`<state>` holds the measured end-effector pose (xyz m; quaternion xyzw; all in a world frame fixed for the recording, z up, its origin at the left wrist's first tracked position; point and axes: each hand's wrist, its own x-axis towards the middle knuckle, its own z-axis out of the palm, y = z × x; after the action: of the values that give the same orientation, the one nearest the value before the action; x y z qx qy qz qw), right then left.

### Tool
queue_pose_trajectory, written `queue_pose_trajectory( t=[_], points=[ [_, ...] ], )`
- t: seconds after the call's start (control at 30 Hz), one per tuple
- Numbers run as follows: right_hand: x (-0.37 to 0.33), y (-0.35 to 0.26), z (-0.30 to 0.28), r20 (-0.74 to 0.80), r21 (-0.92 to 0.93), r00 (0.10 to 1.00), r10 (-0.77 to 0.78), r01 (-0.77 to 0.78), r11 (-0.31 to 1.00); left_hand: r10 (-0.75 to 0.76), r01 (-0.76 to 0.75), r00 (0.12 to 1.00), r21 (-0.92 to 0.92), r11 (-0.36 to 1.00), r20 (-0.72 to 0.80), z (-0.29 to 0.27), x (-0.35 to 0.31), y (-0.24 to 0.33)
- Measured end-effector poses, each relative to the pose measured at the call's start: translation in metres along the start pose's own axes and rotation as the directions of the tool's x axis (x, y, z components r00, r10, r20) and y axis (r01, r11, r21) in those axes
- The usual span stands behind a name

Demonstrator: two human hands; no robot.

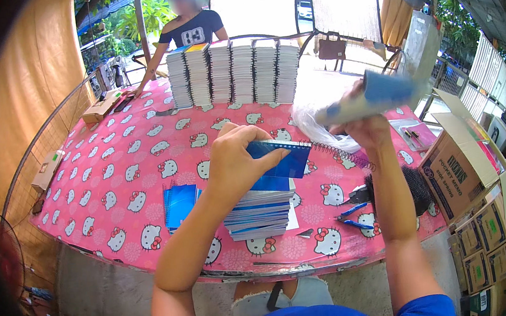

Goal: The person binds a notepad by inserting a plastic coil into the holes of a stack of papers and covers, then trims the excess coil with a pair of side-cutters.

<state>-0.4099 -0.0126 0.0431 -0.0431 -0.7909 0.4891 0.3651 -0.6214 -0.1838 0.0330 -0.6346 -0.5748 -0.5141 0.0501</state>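
Observation:
My left hand [238,159] pinches a blue-covered notepad [287,162] by its punched top edge, above a stack of notepads [259,214]. A dark wire coil [345,153] runs from the pad's right end towards my right forearm. My right hand [368,128] is closed around a blue-and-white object [382,96], too blurred by motion to name. On the table beneath that forearm are blue-handled pliers [353,215] and a bunch of black spiral coils [415,191]. More blue notepads [181,205] lie left of the stack.
Tall stacks of spiral notepads [233,72] stand at the table's far side, with a person [193,31] behind them. Clear plastic [317,123] lies beyond my hands. Cardboard cartons [460,167] crowd the right edge; a small box [101,107] sits far left on the pink tablecloth [114,191].

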Motion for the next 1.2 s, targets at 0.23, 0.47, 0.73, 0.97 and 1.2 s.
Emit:
queue_pose_trajectory(
  t=[0.23, 0.47, 0.73, 0.97, 1.2],
  points=[
    [0.006, -0.021, 0.005, 0.043, -0.067, 0.996, 0.080, -0.078, 0.995, -0.029, 0.030, 0.998, -0.023, 0.999, 0.055, -0.004, 0.003, -0.001],
    [0.038, -0.028, 0.025, 0.133, -0.548, 0.985, 0.109, -0.019, 0.836, -0.157, 0.129, 0.985, -0.298, 0.946, -0.075, -0.013, -0.010, -0.018],
    [0.063, -0.018, 0.041, -0.042, -0.801, 0.967, 0.252, -0.184, 0.570, -0.380, 0.220, 0.924, -0.765, 0.606, -0.035, -0.010, -0.032, -0.032],
    [0.037, 0.027, 0.038, -0.201, -0.913, 0.936, 0.290, -0.286, 0.290, -0.439, 0.309, 0.897, -0.783, 0.539, 0.051, -0.020, -0.036, -0.042],
    [-0.128, 0.156, 0.038, -0.379, -0.881, 0.746, 0.548, -0.471, 0.032, -0.415, 0.379, 0.903, -0.661, 0.648, 0.111, -0.031, -0.010, 0.000]
  ],
)
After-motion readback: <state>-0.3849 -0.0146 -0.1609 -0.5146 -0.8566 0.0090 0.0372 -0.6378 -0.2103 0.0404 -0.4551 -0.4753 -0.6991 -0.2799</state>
